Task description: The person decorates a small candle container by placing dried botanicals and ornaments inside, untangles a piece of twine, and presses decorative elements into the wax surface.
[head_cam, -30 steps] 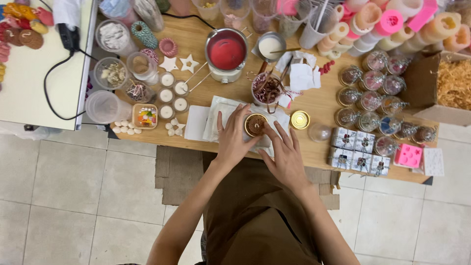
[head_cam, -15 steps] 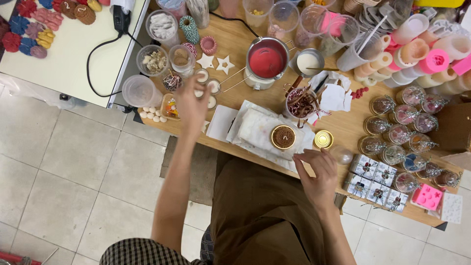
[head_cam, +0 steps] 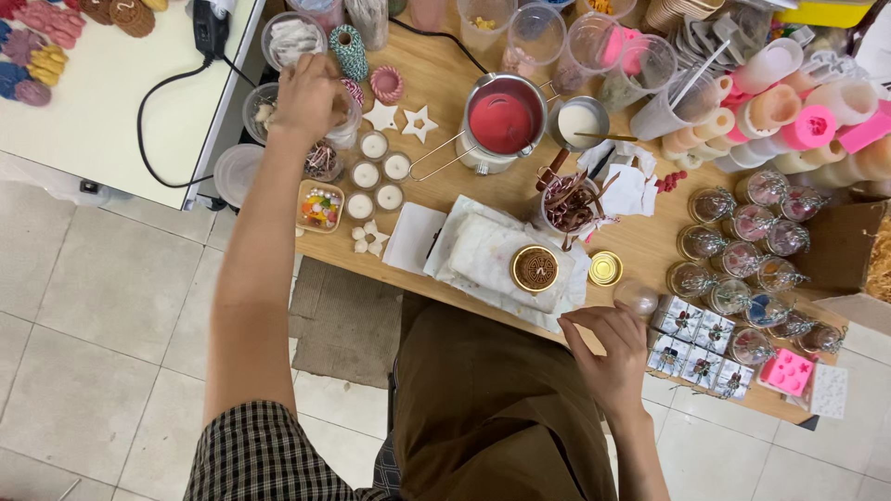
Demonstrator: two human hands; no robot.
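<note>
While the left hand [head_cam: 306,93] reaches into a plastic tub [head_cam: 345,113] (grip hidden), the right hand [head_cam: 608,348] rests loosely curled, empty.

clear cups [head_cam: 278,37] crowd left hand [head_cam: 306,93], small candles [head_cam: 376,172] beside

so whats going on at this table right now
A person at a crowded wooden craft table reaches the left hand out to a clear plastic cup at the far left. The right hand rests near the table's front edge. A small round tin with a brown patterned filling sits on white paper, below a pot of red wax.
</note>
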